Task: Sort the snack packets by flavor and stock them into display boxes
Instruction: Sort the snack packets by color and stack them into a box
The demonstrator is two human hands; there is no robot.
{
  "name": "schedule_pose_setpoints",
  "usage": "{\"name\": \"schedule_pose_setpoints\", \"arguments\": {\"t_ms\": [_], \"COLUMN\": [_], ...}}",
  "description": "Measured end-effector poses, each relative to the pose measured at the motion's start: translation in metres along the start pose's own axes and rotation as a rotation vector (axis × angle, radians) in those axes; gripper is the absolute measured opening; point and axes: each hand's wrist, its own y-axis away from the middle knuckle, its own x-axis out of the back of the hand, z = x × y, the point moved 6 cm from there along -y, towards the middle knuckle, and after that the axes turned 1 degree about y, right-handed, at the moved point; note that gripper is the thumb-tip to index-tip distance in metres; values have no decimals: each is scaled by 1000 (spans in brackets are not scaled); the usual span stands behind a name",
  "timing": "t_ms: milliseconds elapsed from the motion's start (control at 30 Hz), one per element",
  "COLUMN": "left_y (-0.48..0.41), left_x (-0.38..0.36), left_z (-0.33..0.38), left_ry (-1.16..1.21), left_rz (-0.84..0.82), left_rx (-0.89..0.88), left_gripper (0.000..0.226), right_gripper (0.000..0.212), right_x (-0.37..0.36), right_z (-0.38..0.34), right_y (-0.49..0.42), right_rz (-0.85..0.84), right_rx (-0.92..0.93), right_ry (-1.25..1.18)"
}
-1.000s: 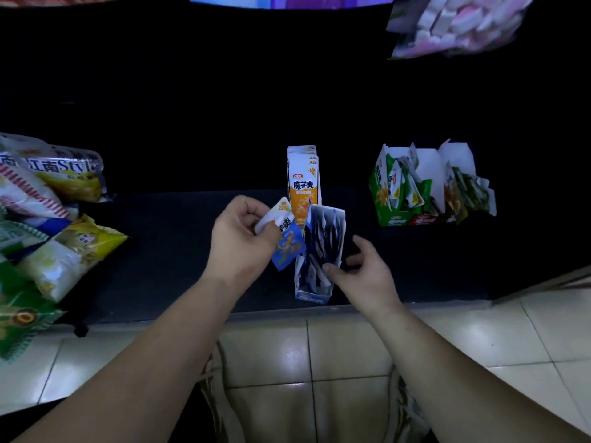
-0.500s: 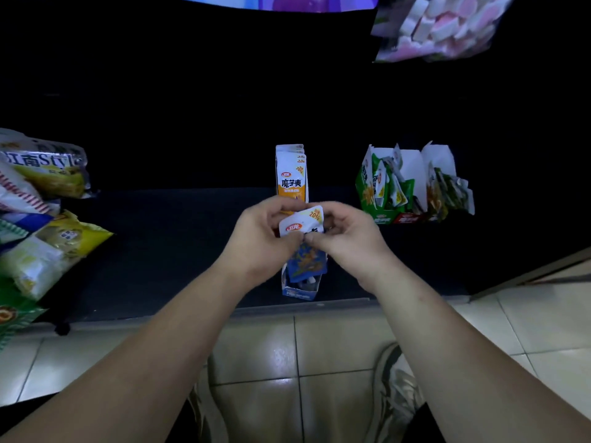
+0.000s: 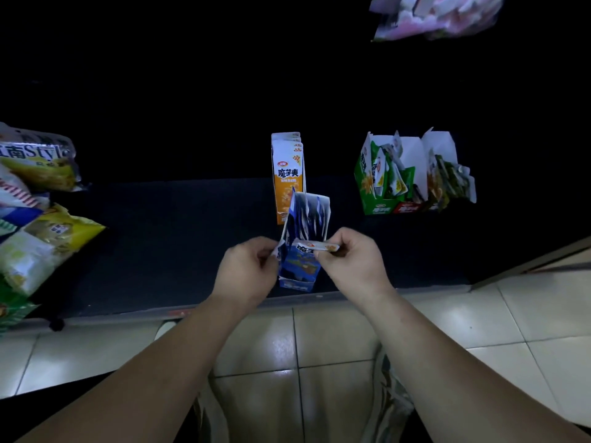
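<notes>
Blue packet point(image 3: 316, 246) now pinched by right hand point(image 3: 355, 260) alone; left hand point(image 3: 248, 271) pinches 2nd packet point(image 3: 281, 253); hands apart.

I record the left hand point(image 3: 246, 273) and right hand point(image 3: 355, 263) bare, forearms point(image 3: 160, 362) uncovered to the frame edge. Light-coloured shoes point(image 3: 395, 398) show below, their detail too dim to read.

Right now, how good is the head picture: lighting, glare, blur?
Head view: dim overall, the dark shelf fades to black behind; the pale glossy floor tiles carry soft glare; the pink-and-white bag at top right is smeared by blur; print on the orange-and-white carton reads sharp.
</notes>
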Motion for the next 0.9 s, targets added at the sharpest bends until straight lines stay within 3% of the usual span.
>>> {"name": "schedule_pose_setpoints", "arguments": {"t_ms": [200,300,467,567,667,900], "left_y": [-13,-14,-17,-17,-16,-33], "left_x": [42,55,49,37,22,2], "left_z": [53,76,67,52,48,67], "left_ry": [50,189,83,69,96,160], "left_rz": [149,56,-169,-216,-257,-297], "left_rx": [-204,-205,-161,-118,-99,-115], "left_gripper": [26,31,22,21,20,18], "right_gripper": [30,27,6,16,34,15], "right_x": [-19,-33,-32,-30,-32,-16], "right_z": [5,7,14,16,14,15], "right_y": [5,5,0,3,5,-6], "right_rz": [-98,-118,-140,-143,-171,-26], "right_rx": [48,46,-162,-188,-153,5], "right_ry": [179,215,24,-73,-110,4]}}
